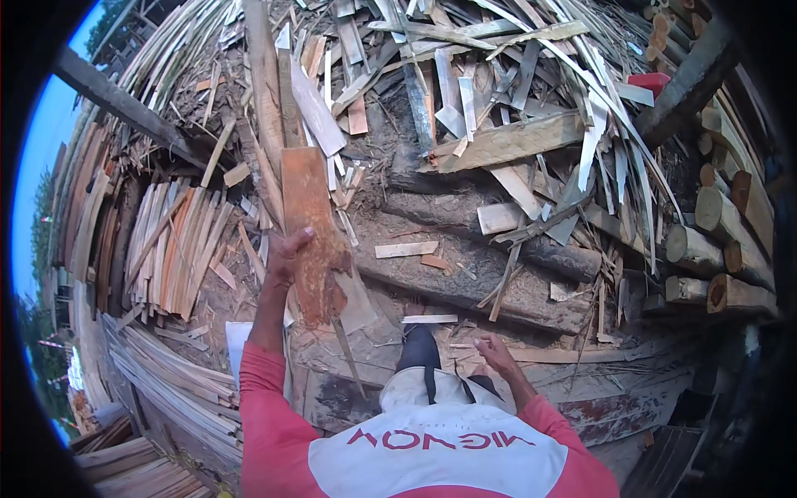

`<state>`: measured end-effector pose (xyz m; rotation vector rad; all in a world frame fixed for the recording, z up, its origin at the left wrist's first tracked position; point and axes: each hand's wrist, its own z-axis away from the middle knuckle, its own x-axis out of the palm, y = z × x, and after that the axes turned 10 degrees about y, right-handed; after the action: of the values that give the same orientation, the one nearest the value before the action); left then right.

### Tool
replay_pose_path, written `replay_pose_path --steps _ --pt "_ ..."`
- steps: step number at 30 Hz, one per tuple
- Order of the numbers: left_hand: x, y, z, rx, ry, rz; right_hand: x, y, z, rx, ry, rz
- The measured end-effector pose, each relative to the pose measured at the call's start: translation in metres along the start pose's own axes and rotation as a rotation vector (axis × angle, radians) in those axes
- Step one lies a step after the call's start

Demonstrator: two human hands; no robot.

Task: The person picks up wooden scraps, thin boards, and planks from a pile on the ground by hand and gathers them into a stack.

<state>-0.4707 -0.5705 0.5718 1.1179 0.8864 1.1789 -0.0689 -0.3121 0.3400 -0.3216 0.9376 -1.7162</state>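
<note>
My left hand (pixel 294 245) grips the left side of a reddish-brown, rough board (pixel 320 199) with a ragged lower part. The board is held lengthwise, pointing away from me, over pale and darker scraps. My right hand (pixel 494 353) hangs in front of my body at the lower right, its fingers loosely bent and apart, with nothing visible in them. A pale narrow strip (pixel 430 319) lies across my foot, just left of that hand. Long rough planks (pixel 264 100) extend beyond the held board.
Scattered offcuts and long strips (pixel 506 33) cover the far ground over logs (pixel 556 257). Bundled slats (pixel 174 241) stand at the left, with more slats (pixel 158 365) below. Stacked round logs (pixel 697 249) line the right. Dark beams (pixel 689 79) slant at both upper sides, near a red object (pixel 647 81).
</note>
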Motion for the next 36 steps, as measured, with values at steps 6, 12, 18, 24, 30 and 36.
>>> replay_pose_path --steps 6,12,18,24,30,36 --pt "0.006 0.046 -0.261 0.66 0.896 -0.689 -0.015 -0.041 -0.027 0.022 0.43 0.068" --pt "0.132 -0.14 -0.264 0.31 -0.302 -0.63 -0.04 -0.042 0.013 0.071 0.669 0.061" --pt "0.208 -0.283 -0.137 0.0 -0.963 -0.931 -0.055 -0.055 0.021 0.465 0.914 0.301" --pt "0.253 -0.338 -0.104 -0.533 -0.852 -0.809 -0.079 -0.059 -0.051 0.525 0.774 0.205" --pt "0.372 -0.377 -0.139 -0.93 -0.491 -0.21 -0.142 -0.073 -0.065 0.612 0.836 0.419" --pt "0.493 -0.457 -0.242 -0.895 -0.141 0.1 -0.164 -0.052 -0.071 0.559 0.802 0.253"
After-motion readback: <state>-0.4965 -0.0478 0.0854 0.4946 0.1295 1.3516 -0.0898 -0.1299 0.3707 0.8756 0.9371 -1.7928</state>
